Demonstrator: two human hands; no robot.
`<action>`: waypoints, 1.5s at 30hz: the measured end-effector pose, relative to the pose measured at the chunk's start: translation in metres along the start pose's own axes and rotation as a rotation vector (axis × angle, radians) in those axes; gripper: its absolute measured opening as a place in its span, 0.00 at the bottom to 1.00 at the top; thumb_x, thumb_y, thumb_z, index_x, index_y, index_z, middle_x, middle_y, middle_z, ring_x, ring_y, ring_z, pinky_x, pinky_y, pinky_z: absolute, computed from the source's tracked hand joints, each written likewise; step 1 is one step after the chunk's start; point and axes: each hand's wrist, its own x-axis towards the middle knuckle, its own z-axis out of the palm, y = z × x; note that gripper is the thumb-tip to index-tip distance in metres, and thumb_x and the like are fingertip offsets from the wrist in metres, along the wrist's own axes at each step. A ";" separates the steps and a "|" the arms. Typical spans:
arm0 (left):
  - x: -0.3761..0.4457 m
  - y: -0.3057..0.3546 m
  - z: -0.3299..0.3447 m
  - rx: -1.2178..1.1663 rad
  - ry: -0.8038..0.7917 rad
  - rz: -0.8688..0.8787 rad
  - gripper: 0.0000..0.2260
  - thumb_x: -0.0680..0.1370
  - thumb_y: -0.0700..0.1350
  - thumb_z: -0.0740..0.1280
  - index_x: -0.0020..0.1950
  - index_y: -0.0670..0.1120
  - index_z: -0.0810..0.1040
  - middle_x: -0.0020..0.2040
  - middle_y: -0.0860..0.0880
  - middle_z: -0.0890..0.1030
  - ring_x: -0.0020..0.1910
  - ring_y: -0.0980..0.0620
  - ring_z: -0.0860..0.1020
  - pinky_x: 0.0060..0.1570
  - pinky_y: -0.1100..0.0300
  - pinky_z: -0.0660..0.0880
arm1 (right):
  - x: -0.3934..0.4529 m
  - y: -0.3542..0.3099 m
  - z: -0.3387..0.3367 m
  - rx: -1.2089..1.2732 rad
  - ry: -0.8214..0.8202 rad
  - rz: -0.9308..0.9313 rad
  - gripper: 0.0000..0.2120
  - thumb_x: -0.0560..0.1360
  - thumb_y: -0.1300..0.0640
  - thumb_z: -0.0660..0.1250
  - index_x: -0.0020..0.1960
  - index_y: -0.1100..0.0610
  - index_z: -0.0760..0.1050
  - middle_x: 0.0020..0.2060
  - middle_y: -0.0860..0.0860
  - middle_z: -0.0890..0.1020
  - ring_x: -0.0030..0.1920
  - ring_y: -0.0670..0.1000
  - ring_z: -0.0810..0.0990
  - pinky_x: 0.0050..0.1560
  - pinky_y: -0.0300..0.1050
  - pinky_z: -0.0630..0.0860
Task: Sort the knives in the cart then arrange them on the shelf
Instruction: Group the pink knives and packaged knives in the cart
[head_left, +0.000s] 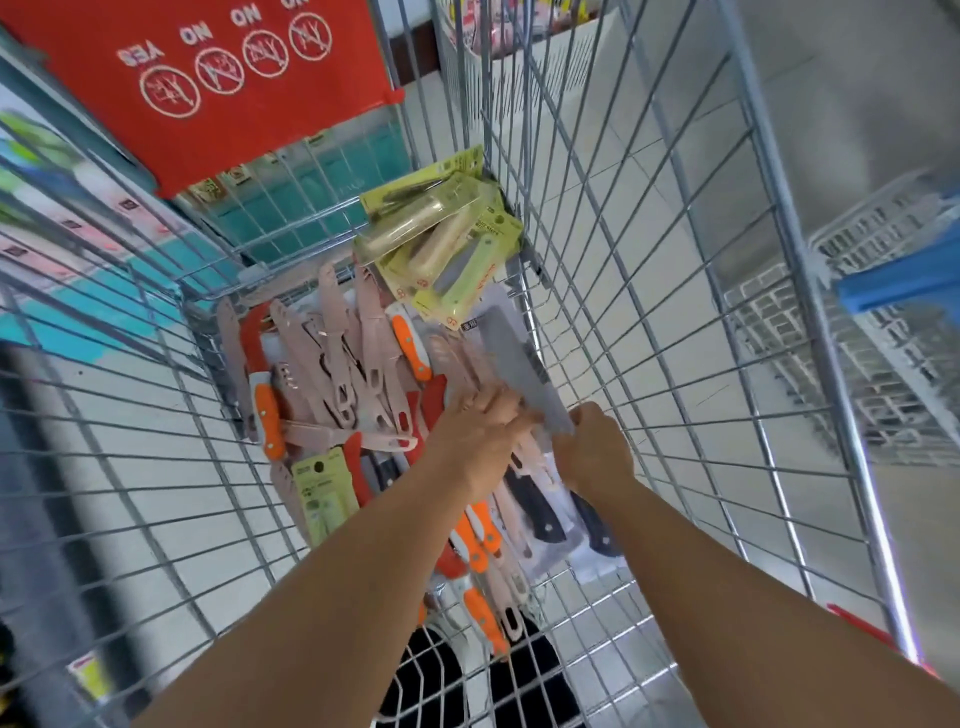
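Observation:
Both my arms reach down into a wire shopping cart (613, 291) whose floor is covered with knives. A large grey cleaver on a white card (514, 364) lies along the right side. My right hand (592, 452) grips its near end, and my left hand (480, 431) rests on the card beside it, fingers curled at its edge. Several pink sheathed knives (337, 358) lie in the middle. Orange-handled knives (270, 415) lie left, centre and near. Yellow-green carded knives (441, 234) are stacked at the far end. Black-handled knives (535, 509) lie under my wrists.
The cart's red child-seat flap (208, 88) stands at the far end. White wire baskets (852, 353) and a blue handle (898, 286) are outside on the right. Shelved packaged goods (67, 249), blurred, show through the left wall. The floor is pale tile.

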 end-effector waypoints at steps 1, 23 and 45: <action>-0.004 -0.003 0.004 0.006 0.005 -0.009 0.33 0.75 0.36 0.60 0.76 0.56 0.53 0.76 0.50 0.53 0.76 0.47 0.46 0.72 0.43 0.53 | 0.001 0.000 0.000 -0.017 -0.016 -0.011 0.14 0.79 0.57 0.60 0.62 0.59 0.68 0.57 0.58 0.75 0.49 0.55 0.75 0.43 0.45 0.68; -0.072 -0.020 0.016 0.039 0.109 -0.164 0.19 0.82 0.45 0.55 0.72 0.51 0.59 0.74 0.52 0.56 0.70 0.49 0.58 0.65 0.51 0.53 | -0.045 -0.023 0.037 -0.261 -0.042 -0.202 0.22 0.77 0.52 0.64 0.67 0.58 0.63 0.64 0.57 0.68 0.63 0.59 0.69 0.59 0.48 0.69; -0.060 -0.028 0.006 0.025 -0.081 -0.186 0.22 0.82 0.54 0.52 0.76 0.56 0.55 0.78 0.52 0.51 0.77 0.50 0.48 0.73 0.40 0.49 | -0.053 -0.003 0.004 -0.314 0.102 -0.050 0.40 0.73 0.61 0.65 0.76 0.46 0.46 0.60 0.59 0.68 0.59 0.57 0.68 0.58 0.48 0.71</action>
